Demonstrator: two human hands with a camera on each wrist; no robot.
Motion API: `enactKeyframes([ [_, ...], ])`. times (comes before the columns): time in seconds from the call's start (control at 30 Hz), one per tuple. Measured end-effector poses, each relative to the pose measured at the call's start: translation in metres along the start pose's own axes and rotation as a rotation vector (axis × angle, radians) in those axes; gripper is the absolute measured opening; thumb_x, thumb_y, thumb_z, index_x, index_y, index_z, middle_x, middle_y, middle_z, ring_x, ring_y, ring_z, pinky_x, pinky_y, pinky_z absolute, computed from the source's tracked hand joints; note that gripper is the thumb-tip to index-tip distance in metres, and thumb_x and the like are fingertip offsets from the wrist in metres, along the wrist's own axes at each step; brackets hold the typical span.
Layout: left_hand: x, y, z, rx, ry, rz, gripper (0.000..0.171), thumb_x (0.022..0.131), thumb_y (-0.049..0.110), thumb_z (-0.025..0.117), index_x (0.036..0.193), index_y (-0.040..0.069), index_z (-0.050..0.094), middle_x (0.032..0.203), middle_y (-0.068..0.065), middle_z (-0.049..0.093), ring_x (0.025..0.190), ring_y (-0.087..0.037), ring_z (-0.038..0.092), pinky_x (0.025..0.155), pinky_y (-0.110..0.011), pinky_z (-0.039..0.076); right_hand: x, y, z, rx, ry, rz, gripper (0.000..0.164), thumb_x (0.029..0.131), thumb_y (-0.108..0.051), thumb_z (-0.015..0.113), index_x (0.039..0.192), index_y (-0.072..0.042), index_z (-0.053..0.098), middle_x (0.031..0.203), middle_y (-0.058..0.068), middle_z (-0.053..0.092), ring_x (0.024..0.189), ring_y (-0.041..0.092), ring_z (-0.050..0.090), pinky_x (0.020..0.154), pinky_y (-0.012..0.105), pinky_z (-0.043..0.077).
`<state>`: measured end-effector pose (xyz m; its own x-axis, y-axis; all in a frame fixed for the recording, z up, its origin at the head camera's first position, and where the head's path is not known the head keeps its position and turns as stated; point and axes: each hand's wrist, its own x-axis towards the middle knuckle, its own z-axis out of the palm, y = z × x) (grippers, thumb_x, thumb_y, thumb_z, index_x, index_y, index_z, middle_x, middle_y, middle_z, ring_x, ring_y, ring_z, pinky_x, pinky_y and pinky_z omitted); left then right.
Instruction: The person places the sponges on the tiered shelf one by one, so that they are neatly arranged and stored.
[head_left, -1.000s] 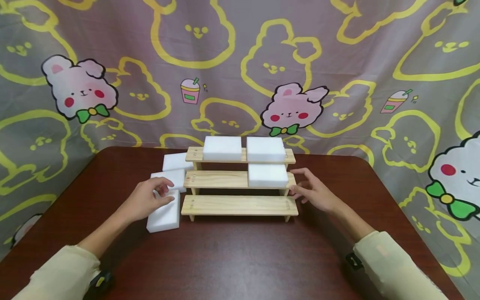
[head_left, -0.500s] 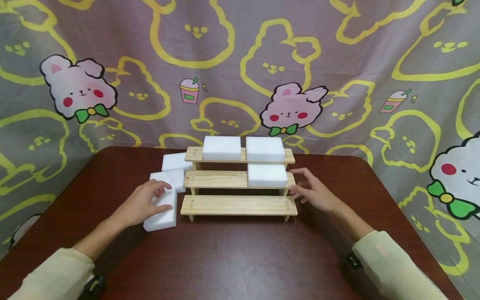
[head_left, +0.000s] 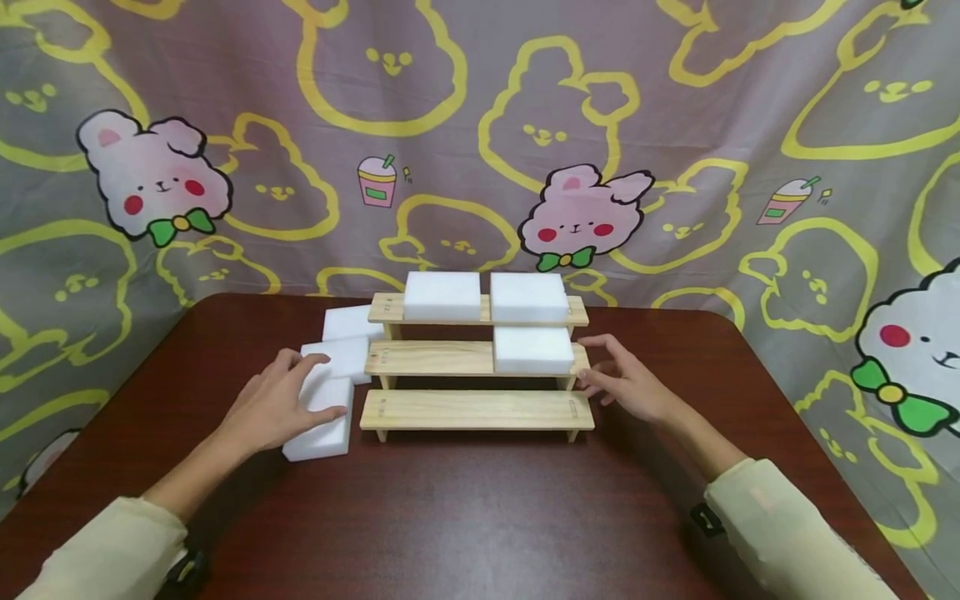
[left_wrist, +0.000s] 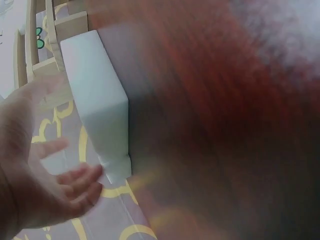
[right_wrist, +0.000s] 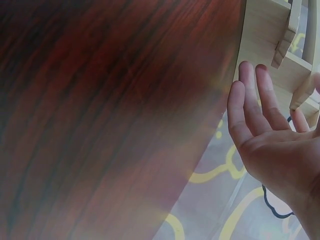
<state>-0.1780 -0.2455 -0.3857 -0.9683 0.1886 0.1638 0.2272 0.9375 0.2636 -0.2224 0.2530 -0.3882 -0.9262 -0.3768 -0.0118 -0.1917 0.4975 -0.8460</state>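
In the head view my left hand (head_left: 273, 404) is spread over the nearest white foam block (head_left: 330, 422), thumb and fingers apart. The left wrist view shows its fingers (left_wrist: 80, 187) beside that block (left_wrist: 95, 75); contact is unclear. My right hand (head_left: 628, 382) stays at the right end of a three-step wooden rack (head_left: 480, 410), with loosely bent fingers. From the right wrist view, its fingers (right_wrist: 270, 102) are extended near the rack's side (right_wrist: 265, 30); whether they touch it cannot be told. Nothing is held in either hand.
Two foam blocks (head_left: 442, 293) sit on the top step and one (head_left: 532, 348) on the middle step's right. Two more (head_left: 337, 357) lie on the table left of the rack. A patterned curtain (head_left: 450, 142) hangs behind the dark wooden table (head_left: 480, 517).
The nearest foam block has shifted slightly left, away from the rack. My left hand has moved left too, and its fingers have opened wider. The right hand stays put.
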Motion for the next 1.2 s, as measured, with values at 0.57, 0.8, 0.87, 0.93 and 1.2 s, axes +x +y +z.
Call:
enactKeyframes([
  [0.57, 0.005, 0.002, -0.006, -0.191, -0.115, 0.159, 0.075, 0.073, 0.024, 0.095, 0.135, 0.002, 0.059, 0.125, -0.025, 0.057, 0.106, -0.032, 0.057, 0.084, -0.045, 0.052, -0.001, 0.001, 0.001, -0.002, 0.001, -0.006, 0.055, 0.107, -0.017, 0.058, 0.153, -0.004, 0.032, 0.106, 0.03, 0.071, 0.091, 0.024, 0.075, 0.074, 0.041, 0.056],
  [0.8, 0.003, 0.0, -0.009, -0.158, -0.152, 0.105, 0.08, 0.074, 0.031, 0.094, 0.139, 0.004, 0.058, 0.129, -0.025, 0.056, 0.102, -0.031, 0.058, 0.076, -0.042, 0.053, -0.001, 0.0, 0.001, 0.001, 0.006, -0.01, 0.054, 0.107, -0.017, 0.058, 0.152, -0.004, 0.032, 0.106, 0.03, 0.071, 0.091, 0.024, 0.075, 0.073, 0.041, 0.056],
  [0.87, 0.002, -0.001, -0.009, -0.135, -0.161, 0.081, 0.085, 0.072, 0.037, 0.095, 0.14, 0.005, 0.057, 0.129, -0.025, 0.056, 0.098, -0.03, 0.059, 0.071, -0.04, 0.052, -0.001, 0.0, 0.001, 0.002, 0.008, -0.008, 0.054, 0.107, -0.017, 0.058, 0.152, -0.004, 0.033, 0.105, 0.03, 0.071, 0.091, 0.024, 0.075, 0.073, 0.041, 0.056],
  [0.93, 0.002, -0.004, -0.009, -0.122, -0.168, 0.075, 0.086, 0.07, 0.039, 0.096, 0.139, 0.005, 0.057, 0.126, -0.024, 0.058, 0.095, -0.028, 0.06, 0.067, -0.038, 0.051, -0.001, 0.001, 0.001, 0.002, 0.007, -0.005, 0.054, 0.107, -0.018, 0.058, 0.152, -0.005, 0.033, 0.106, 0.029, 0.071, 0.091, 0.024, 0.075, 0.073, 0.041, 0.056],
  [1.2, 0.006, -0.014, -0.012, -0.148, -0.169, 0.162, 0.08, 0.07, 0.027, 0.097, 0.136, 0.0, 0.06, 0.127, -0.023, 0.062, 0.101, -0.029, 0.059, 0.079, -0.041, 0.052, 0.0, 0.0, 0.001, 0.003, 0.01, -0.017, 0.055, 0.107, -0.017, 0.058, 0.153, -0.003, 0.033, 0.105, 0.03, 0.072, 0.09, 0.023, 0.075, 0.072, 0.04, 0.056],
])
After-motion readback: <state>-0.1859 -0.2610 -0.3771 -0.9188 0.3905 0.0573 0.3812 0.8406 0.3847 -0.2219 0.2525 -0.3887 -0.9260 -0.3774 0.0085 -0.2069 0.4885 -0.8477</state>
